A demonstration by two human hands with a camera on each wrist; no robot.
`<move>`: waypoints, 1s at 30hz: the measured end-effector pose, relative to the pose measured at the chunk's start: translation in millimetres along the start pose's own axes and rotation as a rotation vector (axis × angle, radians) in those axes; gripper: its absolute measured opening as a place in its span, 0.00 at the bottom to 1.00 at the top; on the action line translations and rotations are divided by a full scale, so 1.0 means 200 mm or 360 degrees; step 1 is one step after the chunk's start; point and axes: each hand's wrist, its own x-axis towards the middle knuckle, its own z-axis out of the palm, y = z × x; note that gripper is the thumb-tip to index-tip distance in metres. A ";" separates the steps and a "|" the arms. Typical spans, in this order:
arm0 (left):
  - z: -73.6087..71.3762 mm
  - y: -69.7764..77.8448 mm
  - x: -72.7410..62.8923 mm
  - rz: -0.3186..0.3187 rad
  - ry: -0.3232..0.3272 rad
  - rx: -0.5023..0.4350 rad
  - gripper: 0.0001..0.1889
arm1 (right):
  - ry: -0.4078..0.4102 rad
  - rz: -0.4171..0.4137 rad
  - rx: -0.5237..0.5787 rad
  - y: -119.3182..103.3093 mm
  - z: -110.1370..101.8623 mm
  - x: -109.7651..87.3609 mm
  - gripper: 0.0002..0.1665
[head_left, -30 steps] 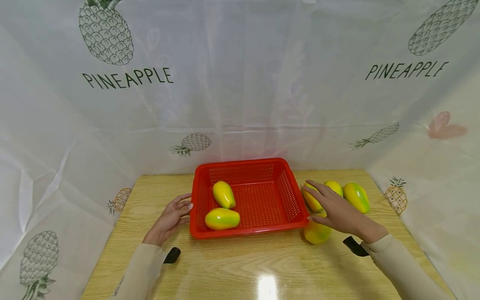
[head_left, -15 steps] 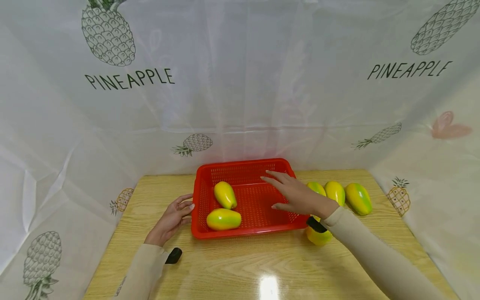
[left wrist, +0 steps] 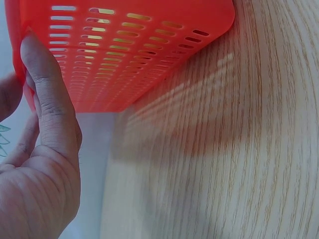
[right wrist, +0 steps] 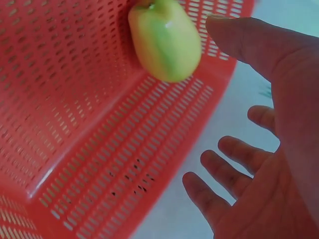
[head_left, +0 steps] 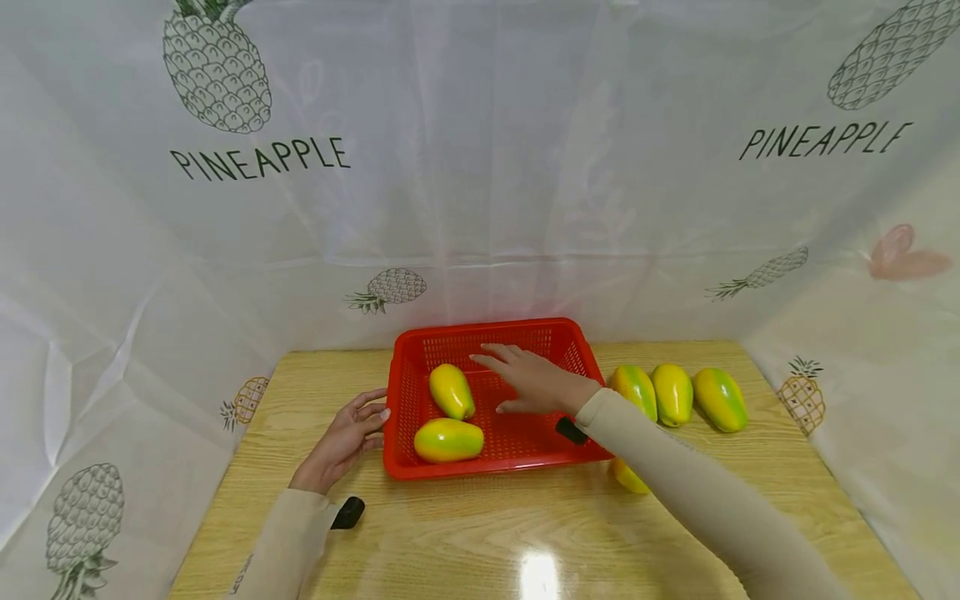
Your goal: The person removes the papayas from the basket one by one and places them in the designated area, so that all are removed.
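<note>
A red slotted plastic basket (head_left: 498, 468) stands on the table, with two yellow-green, papaya-like fruits in its left half. One fruit (head_left: 452, 392) lies towards the back, the other (head_left: 448, 440) near the front wall. My left hand (head_left: 347, 435) grips the basket's left rim; in the left wrist view its fingers (left wrist: 50, 99) lie against the rim and outer wall. Over the middle of the basket hovers my right hand (head_left: 536, 382), fingers spread and holding nothing. The right wrist view shows its palm beside the basket wall (right wrist: 114, 164) and a fruit (right wrist: 167, 42) inside.
To the right of the basket, three more fruits stand in a row: one by the basket (head_left: 633, 390), a middle one (head_left: 672, 395) and a right one (head_left: 720, 400). Another fruit (head_left: 628, 477) is partly hidden by my right sleeve. A white pineapple-print sheet (head_left: 495, 208) surrounds the wooden table (head_left: 450, 533).
My right hand has moved left from the fruits beside the basket to over the basket's middle, empty throughout. My left hand stays at the left rim. The fruits in the basket keep their places.
</note>
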 end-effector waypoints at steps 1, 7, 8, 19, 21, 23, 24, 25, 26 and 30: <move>0.00 0.00 0.00 0.0002 -0.0003 -0.0005 0.31 | -0.0016 0.0010 0.0000 0.00 0.01 0.02 0.55; 0.00 0.00 0.00 0.0004 -0.0007 -0.0020 0.31 | -0.0084 0.0051 -0.0005 0.01 0.06 0.14 0.56; 0.00 0.00 0.00 0.0000 -0.0003 -0.0020 0.31 | -0.0091 0.0052 0.0009 0.01 0.06 0.16 0.56; 0.00 -0.01 0.01 -0.0006 0.0009 -0.0017 0.29 | -0.0199 0.0078 -0.0050 0.00 0.15 0.30 0.58; 0.00 -0.01 0.01 -0.0003 0.0007 -0.0017 0.30 | -0.0207 0.0080 -0.0061 0.00 0.17 0.32 0.57; 0.00 -0.01 0.01 -0.0002 0.0014 -0.0016 0.30 | -0.0211 0.0079 -0.0079 -0.01 0.18 0.33 0.57; 0.00 -0.01 0.01 -0.0002 0.0014 -0.0013 0.30 | -0.0218 0.0079 -0.0087 -0.01 0.18 0.34 0.57; 0.00 -0.01 0.01 -0.0004 0.0016 -0.0012 0.30 | -0.0226 0.0081 -0.0097 -0.02 0.19 0.35 0.57; 0.00 -0.01 0.01 -0.0005 0.0015 -0.0010 0.30 | -0.0234 0.0080 -0.0108 -0.02 0.19 0.36 0.57; 0.00 0.00 0.01 -0.0010 0.0018 -0.0005 0.30 | -0.0271 0.0065 -0.0137 -0.02 0.20 0.38 0.56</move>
